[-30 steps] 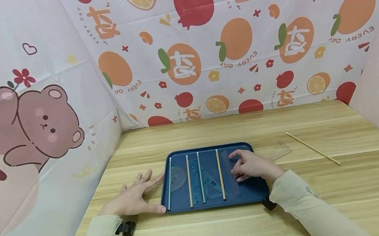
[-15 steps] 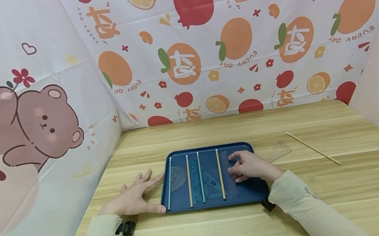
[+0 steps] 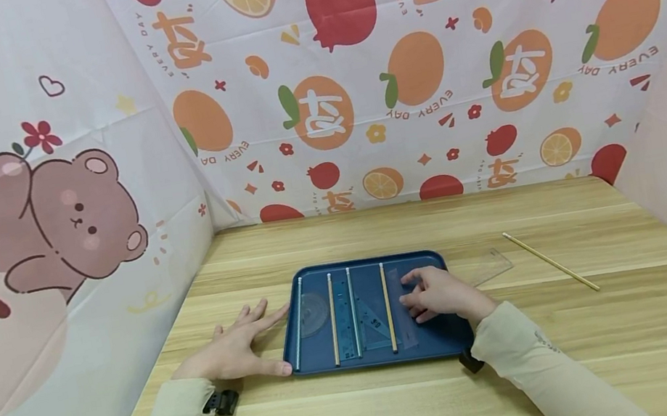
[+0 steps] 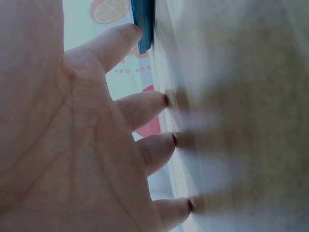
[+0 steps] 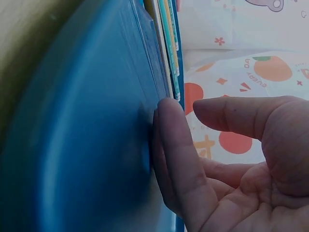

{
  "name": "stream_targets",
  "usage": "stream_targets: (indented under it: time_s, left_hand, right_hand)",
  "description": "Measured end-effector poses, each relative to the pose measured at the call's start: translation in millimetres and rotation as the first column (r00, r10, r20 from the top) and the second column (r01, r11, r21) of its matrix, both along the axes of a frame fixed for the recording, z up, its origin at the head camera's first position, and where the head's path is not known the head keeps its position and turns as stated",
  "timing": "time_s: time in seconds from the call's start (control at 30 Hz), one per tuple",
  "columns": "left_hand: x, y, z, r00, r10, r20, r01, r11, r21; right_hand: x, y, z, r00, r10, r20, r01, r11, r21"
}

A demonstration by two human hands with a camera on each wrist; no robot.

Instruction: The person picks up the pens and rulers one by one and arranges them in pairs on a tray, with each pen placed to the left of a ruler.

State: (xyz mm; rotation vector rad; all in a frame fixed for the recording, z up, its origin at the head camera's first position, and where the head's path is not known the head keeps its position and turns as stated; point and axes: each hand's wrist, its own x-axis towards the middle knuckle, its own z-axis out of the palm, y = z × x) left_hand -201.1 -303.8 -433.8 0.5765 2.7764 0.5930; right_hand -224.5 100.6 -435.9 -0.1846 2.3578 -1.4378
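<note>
In the head view my left hand (image 3: 234, 346) lies spread on the table, thumb and index fingertips at the left side of the blue tray (image 3: 442, 344). My right hand (image 3: 443, 292) reaches over the tray's right part, its fingertips against a clear ruler (image 3: 403, 329). The right wrist view shows that thumb apart from the fingers. Left of the ruler lie a yellow pencil (image 3: 388, 309), a blue set square (image 3: 375, 330), a green pencil (image 3: 354, 315), a blue ruler (image 3: 342, 309), another yellow pencil (image 3: 333, 322), a clear protractor (image 3: 317, 314) and another green pencil (image 3: 298, 324).
Right of the tray, a clear set square (image 3: 494, 268) lies on the wooden table (image 3: 368, 415), partly hidden by the right hand. Farther right is a loose yellow pencil (image 3: 550, 261). A printed cloth (image 3: 407, 173) stands behind the table.
My right hand has slid slightly left, and the clear ruler has shifted with it, closer to the yellow pencil beside it. My left hand stays in place.
</note>
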Motion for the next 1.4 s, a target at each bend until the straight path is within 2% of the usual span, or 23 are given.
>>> stream_targets:
  time_s: [0.7,1.1,1.4]
  left_hand:
    - [-0.1,0.8,-0.6,1.0,-0.011,0.002,0.011,1.0,-0.005]
    - [1.7,1.1,1.4,1.0,0.0,0.007,0.0,1.0,-0.002]
    - [2.6,-0.1,2.2,1.0,-0.002,0.005,0.002,1.0,0.004]
  right_hand:
    - [3.1,2.9,0.2,1.0,0.012,-0.028,-0.01,0.999,0.052]
    - [2.3,18.3,8.5,0.994,0.066,-0.087,-0.058,0.995,0.086]
    - [-0.3,36.2,11.5,0.992,0.065,-0.11,-0.054,0.993,0.102]
